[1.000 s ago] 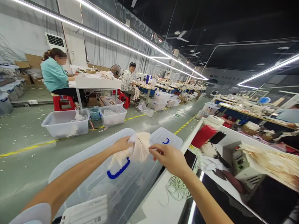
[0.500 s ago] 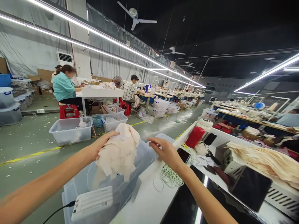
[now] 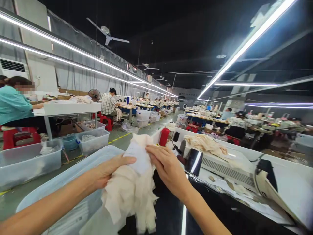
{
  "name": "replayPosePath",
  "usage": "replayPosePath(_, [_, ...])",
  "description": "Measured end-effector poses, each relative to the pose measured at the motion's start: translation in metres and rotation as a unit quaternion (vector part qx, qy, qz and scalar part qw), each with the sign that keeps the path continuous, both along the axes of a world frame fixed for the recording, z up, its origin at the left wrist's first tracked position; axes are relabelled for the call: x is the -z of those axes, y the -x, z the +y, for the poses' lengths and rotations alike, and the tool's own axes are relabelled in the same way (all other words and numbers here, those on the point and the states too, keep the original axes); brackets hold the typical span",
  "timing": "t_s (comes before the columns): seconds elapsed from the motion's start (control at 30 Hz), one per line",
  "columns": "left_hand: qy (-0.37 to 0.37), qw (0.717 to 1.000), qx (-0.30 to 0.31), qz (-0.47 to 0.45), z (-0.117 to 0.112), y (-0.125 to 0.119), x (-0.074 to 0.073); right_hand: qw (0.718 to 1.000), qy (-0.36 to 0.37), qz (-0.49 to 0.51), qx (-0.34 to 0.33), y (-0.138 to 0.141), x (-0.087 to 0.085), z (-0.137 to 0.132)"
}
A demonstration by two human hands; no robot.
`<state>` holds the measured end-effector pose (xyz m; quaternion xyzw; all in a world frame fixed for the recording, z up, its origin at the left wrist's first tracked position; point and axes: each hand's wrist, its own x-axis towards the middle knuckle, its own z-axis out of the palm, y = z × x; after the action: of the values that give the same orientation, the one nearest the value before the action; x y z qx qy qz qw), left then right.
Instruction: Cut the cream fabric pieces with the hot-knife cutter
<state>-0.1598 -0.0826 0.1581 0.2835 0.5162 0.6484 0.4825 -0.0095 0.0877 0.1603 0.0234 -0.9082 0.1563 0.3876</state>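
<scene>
A thick bundle of cream fabric pieces (image 3: 129, 189) hangs in front of me, its loose ragged ends drooping down. On its upper face lies a smooth white piece (image 3: 138, 158), paper or cloth, I cannot tell which. My left hand (image 3: 114, 169) grips the bundle from the left, thumb over the white piece and the other fingers mostly hidden beneath. My right hand (image 3: 168, 169) is closed at the bundle's upper right edge, fingers together and touching it. Below the bundle are a clear plastic bin (image 3: 97, 153) at left and a glossy black surface (image 3: 168, 212) at right.
A red cylinder (image 3: 164, 136) stands at the worktop's far end. Cream fabric (image 3: 205, 143) lies on a vented white unit (image 3: 220, 168), beside a dark phone-like panel (image 3: 194, 160). Plastic bins (image 3: 29, 160) line the floor at left. Co-workers sit at tables on both sides.
My view has turned right. The bundle has swung from over the bin towards the black surface, and my right hand, apart from it before, now touches it. The white piece has come into view.
</scene>
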Motion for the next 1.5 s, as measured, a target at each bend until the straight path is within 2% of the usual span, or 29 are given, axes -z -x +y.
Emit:
replayPosePath(0.13, [0.01, 0.992, 0.124, -0.023, 0.025, -0.026, 0.02, 0.988, 0.067, -0.01, 0.14, -0.044, 0.033, 0.044])
replayPosePath(0.23, [0.007, 0.978, 0.207, -0.026, 0.048, -0.036, 0.042, 0.974, 0.105, 0.024, 0.199, -0.076, 0.049, 0.048])
replayPosePath(0.3, [0.008, 0.972, 0.236, -0.016, 0.063, -0.04, 0.056, 0.971, 0.119, 0.043, 0.201, -0.09, 0.054, 0.041])
replayPosePath(0.43, [0.01, 0.973, 0.23, 0.017, 0.09, -0.04, 0.078, 0.984, 0.075, 0.02, 0.159, -0.096, 0.06, 0.029])
replayPosePath(0.53, [0.003, 0.976, 0.216, 0.02, 0.104, -0.037, 0.093, 0.983, 0.032, -0.033, 0.177, -0.086, 0.07, 0.031])
replayPosePath(0.77, [-0.003, 0.988, 0.148, 0.038, 0.131, -0.03, 0.139, 0.974, -0.002, -0.098, 0.204, -0.049, 0.122, 0.049])
replayPosePath(0.9, [0.013, 0.99, 0.12, 0.069, 0.137, -0.027, 0.159, 0.971, 0.024, -0.13, 0.201, -0.037, 0.146, 0.056])
replayPosePath(1.0, [0.012, 0.99, 0.12, 0.079, 0.135, -0.024, 0.163, 0.967, 0.081, -0.135, 0.201, -0.034, 0.147, 0.06])
replayPosePath(1.23, [-0.046, 0.985, 0.161, 0.037, 0.126, -0.024, 0.157, 0.948, 0.217, -0.143, 0.185, -0.027, 0.121, 0.06])
replayPosePath(1.37, [0.003, 0.994, 0.105, -0.021, 0.118, -0.022, 0.161, 0.934, 0.298, -0.139, 0.137, -0.013, 0.112, 0.053])
replayPosePath(1.43, [0.02, 0.997, 0.068, -0.028, 0.118, -0.018, 0.167, 0.927, 0.324, -0.138, 0.128, -0.008, 0.109, 0.049])
replayPosePath(1.5, [0.02, 0.998, 0.057, -0.017, 0.123, -0.012, 0.177, 0.914, 0.361, -0.147, 0.112, -0.007, 0.107, 0.047])
